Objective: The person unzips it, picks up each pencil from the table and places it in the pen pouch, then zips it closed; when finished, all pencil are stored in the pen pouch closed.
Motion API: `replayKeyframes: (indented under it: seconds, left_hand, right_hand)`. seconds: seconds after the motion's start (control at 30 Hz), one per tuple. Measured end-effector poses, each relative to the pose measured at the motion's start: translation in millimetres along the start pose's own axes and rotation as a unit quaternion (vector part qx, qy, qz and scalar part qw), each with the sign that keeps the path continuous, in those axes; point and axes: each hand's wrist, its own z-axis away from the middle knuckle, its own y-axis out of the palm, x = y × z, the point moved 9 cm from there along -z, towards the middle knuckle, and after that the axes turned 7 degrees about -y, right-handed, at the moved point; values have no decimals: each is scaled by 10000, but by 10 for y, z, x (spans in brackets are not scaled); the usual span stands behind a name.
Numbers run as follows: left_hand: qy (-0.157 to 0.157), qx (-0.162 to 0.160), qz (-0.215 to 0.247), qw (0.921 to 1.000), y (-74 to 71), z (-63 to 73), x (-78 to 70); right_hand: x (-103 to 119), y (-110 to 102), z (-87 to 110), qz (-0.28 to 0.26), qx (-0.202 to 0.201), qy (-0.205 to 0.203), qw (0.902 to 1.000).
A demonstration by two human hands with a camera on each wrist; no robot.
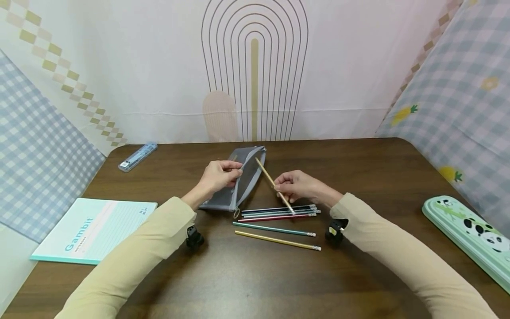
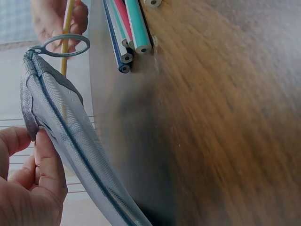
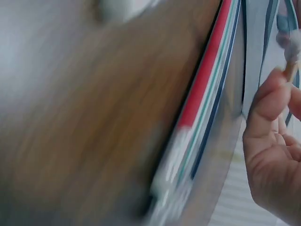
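Note:
A grey mesh zip pouch [image 1: 250, 173] stands with its mouth agape, and my left hand [image 1: 218, 177] pinches one edge of that mouth between thumb and fingers. My right hand [image 1: 298, 185] grips a gold pencil [image 1: 265, 171], which slants with its far end at the pouch's mouth and its eraser end over the loose pencils. In the left wrist view the ring zip pull [image 2: 66, 45] hangs off the pouch's corner, and the pencil passes behind it. Below the right hand lie a red pencil [image 1: 275, 218], several dark and teal ones beside it, a separate teal pencil [image 1: 271, 229] and a yellow pencil [image 1: 275, 239].
A Gambit notebook [image 1: 107, 226] lies at the left of the brown table [image 1: 247, 283]. Behind it is a small blue clear case [image 1: 137, 157]. At the right edge sits a green panda pencil case [image 1: 470, 239]. Cloth hangs around the back and sides.

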Motion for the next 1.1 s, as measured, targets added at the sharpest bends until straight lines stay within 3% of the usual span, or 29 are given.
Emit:
replayKeyframes:
  seconds: [0.17,0.47,0.7,1.1]
  left_hand:
    - [6,16,-19,10000,27,1,-5]
    - [-22,67,-36,10000,61,20,-16]
    - [-71,66,-70,9999,72,32,-16]
    - [-105,145,15,9998,91,17,-10]
  right_hand:
    - [28,202,-142,-732,29,349,9967]
    - [97,348,-346,-1693,-447,687,9822]
    - [91,413,-426,-1990,-676,925,9733]
    - [96,460,-427,-2511,-955,997,9581]
